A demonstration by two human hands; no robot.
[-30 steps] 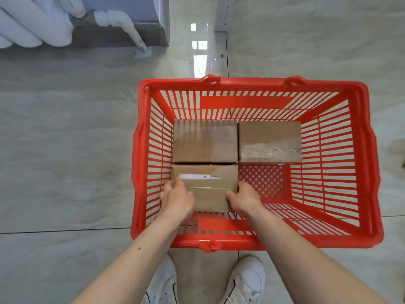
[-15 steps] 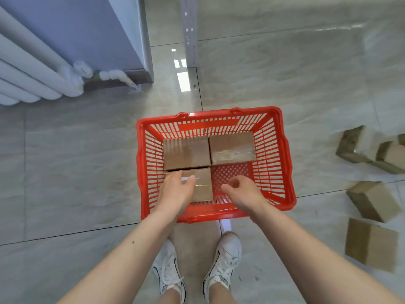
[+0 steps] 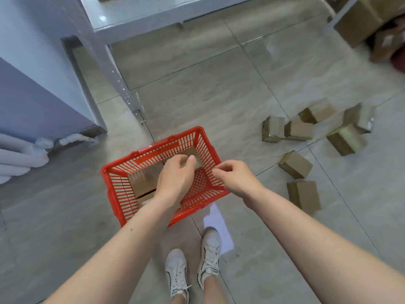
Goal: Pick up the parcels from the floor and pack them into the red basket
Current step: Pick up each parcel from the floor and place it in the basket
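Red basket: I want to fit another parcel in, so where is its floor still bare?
Inside the red basket, bare mesh floor shows at the near right corner, bordered by the right wall and the packed parcels. The left side and far end are crowded with parcels.

Both my arms reach out in front of me and down. My arms are bare. My left hand is a bit ahead, with the back of it facing up at me. Its fingers are bent loosely and point away from me, and my thumb sticks up near the fingertips. It holds nothing. My right hand is just beside it, not touching it. Its fingers curl in a soft way and point toward my left hand. It holds nothing too. Down below, I see my two feet in white shoes, standing close together.
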